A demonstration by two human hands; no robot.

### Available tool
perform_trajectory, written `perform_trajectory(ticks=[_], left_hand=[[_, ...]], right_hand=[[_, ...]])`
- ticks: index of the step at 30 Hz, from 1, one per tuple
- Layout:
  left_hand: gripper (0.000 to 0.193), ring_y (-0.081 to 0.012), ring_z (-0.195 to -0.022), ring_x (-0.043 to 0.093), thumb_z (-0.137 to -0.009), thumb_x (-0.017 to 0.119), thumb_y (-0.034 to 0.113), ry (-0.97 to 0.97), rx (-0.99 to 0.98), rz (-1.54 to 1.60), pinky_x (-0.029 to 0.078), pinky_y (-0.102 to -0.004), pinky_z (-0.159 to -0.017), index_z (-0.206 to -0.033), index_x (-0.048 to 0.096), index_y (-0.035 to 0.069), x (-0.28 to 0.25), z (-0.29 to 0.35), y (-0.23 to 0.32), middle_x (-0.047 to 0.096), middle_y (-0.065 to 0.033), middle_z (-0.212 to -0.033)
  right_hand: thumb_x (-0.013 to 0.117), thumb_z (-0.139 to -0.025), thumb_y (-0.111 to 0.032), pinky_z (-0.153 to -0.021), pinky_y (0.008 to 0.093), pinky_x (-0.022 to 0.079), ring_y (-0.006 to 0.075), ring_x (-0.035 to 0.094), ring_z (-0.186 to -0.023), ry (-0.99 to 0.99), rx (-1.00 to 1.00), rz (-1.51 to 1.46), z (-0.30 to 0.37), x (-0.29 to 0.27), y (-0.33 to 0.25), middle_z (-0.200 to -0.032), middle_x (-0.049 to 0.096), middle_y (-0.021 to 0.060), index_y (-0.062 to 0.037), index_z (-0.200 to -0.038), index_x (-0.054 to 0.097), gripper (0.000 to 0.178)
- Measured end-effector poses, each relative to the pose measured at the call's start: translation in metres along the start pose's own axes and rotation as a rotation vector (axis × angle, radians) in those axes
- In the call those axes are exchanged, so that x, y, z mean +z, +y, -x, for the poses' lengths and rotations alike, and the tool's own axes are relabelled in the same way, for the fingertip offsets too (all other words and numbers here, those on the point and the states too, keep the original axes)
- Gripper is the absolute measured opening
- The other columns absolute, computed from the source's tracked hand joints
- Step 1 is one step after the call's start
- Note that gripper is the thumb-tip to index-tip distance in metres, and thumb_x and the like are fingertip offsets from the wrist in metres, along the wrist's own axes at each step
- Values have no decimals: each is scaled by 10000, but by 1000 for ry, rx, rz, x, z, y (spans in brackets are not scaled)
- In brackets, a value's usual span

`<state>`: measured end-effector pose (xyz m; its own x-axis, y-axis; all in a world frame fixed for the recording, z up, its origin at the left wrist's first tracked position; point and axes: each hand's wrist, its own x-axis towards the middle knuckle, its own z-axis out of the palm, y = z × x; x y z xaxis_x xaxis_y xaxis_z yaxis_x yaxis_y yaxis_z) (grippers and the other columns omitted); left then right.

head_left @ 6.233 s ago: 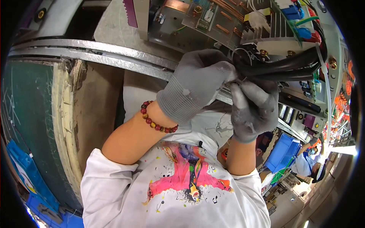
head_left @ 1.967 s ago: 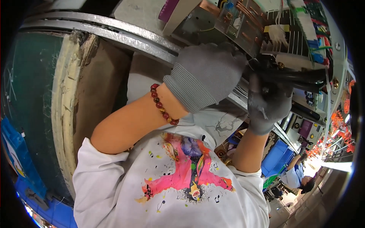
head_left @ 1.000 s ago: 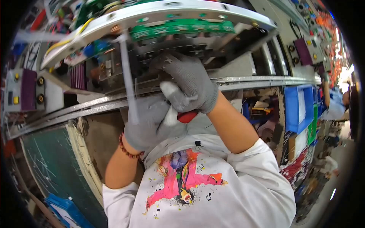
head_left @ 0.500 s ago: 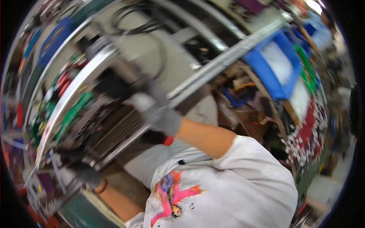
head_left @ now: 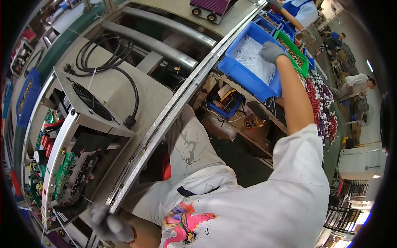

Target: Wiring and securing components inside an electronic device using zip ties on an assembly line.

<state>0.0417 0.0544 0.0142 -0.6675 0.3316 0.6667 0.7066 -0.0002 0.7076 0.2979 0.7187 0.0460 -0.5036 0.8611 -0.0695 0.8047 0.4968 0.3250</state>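
Observation:
My right hand [head_left: 272, 52], in a grey glove, is in the far right part of a blue bin [head_left: 233, 68] of thin white cable ties [head_left: 254, 58]. Its fingers are curled down at the ties; what they grip is hidden. Down at the lower left, my left hand [head_left: 108, 223], also gloved, hovers beside the near end of the metal rail, fingers loosely bent and apart, with nothing seen in them. Beyond it stands an opened electrical unit [head_left: 62, 161] with green circuit boards, a black fan grille [head_left: 89, 97] and a coiled black power cable [head_left: 134, 89].
A metal rail [head_left: 165, 115] runs diagonally between me and the rollers [head_left: 151, 43]. Behind the blue bin are a green bin [head_left: 291, 51] and small parts bins. Red wires with white connectors [head_left: 318, 99] hang at right. Another person's arm [head_left: 291, 16] reaches in at the top.
My right hand has left the unit and gone far right into the blue bin. My left hand has drawn toward me from the unit's near end. The view has turned and sharpened.

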Motion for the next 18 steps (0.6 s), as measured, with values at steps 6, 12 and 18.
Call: perform_trajectory(ticks=[6, 12, 18], left_hand=[[226, -252, -649, 550, -785, 675, 200, -272, -1, 151, 435, -343, -606, -868, 602, 3, 46, -11, -3, 609, -133, -715], [295, -236, -639, 557, -826, 692, 262, -229, -151, 127, 437, -336, -605, -897, 620, -14, 46, -4, -1, 619, -129, -734], [820, -309, -992, 674, -908, 626, 614, -414, -1004, 884, 566, -354, -833, -1314, 531, -92, 56, -1, 16, 653, -224, -1135]], right_hand=[[522, -921, -195, -1007, 438, 507, 375, 658, -1144, 37, 110, -69, -17, 26, 11, -1177, 691, 248, -54, -1079, 749, 311], [520, -933, -189, -898, 456, 530, 381, 687, -1014, 606, 400, -484, 41, -50, -16, -1073, 721, 177, -91, -1007, 742, 254], [616, -862, -168, -801, 456, 499, 318, 645, -857, 1060, -784, -422, 194, -77, -198, -905, 648, 137, -69, -879, 645, 105]])
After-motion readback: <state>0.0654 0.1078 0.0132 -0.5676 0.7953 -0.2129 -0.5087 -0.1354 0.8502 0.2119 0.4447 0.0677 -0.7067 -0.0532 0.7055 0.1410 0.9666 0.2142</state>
